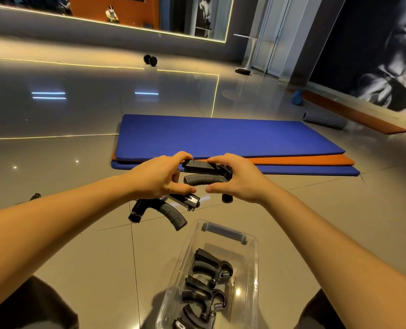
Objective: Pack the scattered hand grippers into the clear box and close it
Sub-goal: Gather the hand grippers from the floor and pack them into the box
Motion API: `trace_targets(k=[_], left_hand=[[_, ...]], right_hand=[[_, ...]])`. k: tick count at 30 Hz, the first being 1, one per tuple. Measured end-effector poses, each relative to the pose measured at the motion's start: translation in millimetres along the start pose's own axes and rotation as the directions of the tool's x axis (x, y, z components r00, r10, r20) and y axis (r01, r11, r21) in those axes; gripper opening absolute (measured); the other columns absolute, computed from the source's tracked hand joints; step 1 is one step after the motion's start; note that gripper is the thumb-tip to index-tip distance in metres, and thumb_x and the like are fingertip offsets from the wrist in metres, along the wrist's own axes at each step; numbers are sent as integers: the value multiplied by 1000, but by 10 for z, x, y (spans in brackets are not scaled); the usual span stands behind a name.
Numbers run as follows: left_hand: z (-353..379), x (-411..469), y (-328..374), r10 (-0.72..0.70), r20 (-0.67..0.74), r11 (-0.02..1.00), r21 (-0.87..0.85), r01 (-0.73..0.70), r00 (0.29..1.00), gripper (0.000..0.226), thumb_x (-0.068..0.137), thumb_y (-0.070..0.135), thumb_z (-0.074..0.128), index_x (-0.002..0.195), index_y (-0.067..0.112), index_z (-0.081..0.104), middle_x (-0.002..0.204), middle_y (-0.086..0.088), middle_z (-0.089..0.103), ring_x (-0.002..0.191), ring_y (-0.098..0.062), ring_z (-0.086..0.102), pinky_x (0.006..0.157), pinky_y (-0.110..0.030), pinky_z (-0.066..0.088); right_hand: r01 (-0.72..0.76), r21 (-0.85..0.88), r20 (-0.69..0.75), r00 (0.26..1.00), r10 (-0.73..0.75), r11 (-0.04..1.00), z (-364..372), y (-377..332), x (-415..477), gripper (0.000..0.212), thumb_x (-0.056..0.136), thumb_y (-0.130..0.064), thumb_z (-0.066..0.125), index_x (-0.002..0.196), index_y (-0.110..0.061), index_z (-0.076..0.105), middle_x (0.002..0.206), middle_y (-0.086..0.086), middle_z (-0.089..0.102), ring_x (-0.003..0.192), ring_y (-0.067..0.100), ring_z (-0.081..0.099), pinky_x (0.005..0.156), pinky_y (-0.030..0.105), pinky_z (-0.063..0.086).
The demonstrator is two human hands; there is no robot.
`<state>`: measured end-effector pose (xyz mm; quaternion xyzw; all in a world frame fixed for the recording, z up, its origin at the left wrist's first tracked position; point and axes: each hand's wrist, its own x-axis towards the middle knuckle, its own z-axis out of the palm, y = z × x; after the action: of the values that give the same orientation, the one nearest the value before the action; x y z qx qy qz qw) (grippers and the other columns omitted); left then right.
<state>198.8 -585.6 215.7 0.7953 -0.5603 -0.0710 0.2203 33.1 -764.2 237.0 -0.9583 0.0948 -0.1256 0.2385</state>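
Both hands hold one black hand gripper (205,173) in the air above the tiled floor. My left hand (160,178) pinches its left end, and my right hand (235,180) curls round its right end. Below my left hand, another black hand gripper (164,208) lies on the floor. The clear box (254,262) stands open near my knees, with several black hand grippers (206,281) inside. A further hand gripper (34,197) lies on the floor at the far left, partly hidden by my left forearm.
Stacked blue and orange exercise mats (221,138) lie just beyond my hands. A grey foam roller (324,120) and a blue one (297,98) sit to the right by the wall. A dumbbell (150,60) rests far back on the glossy tiled floor.
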Motion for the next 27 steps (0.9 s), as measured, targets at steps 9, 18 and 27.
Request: trace_targets(k=[9, 18, 27], left_hand=[[-8, -89, -47, -60, 110, 997, -43, 65, 992, 109, 59, 87, 54, 151, 35, 28, 76, 3, 63, 69, -15, 63, 64, -29, 54], [107, -218, -177, 32, 153, 990, -144, -10, 988, 64, 66, 74, 65, 115, 34, 61, 90, 7, 72, 83, -10, 68, 76, -23, 55], [500, -333, -280, 99, 155, 991, -105, -83, 983, 58, 77, 69, 55, 119, 32, 69, 89, 22, 64, 84, 3, 60, 69, -20, 48]], right_hand=[[-31, -4, -19, 999, 31, 1000, 12, 106, -57, 61, 81, -42, 81, 137, -30, 59, 112, -7, 63, 105, 14, 58, 85, 33, 55], [-119, -84, 12, 993, 121, 989, 179, 238, -311, 64, 81, -47, 79, 139, -28, 57, 121, -7, 61, 109, 13, 55, 89, 33, 52], [-338, 27, -10, 941, 338, 941, 734, 630, -692, 52, 80, -46, 80, 127, -31, 64, 102, -12, 64, 94, 14, 61, 83, 42, 58]])
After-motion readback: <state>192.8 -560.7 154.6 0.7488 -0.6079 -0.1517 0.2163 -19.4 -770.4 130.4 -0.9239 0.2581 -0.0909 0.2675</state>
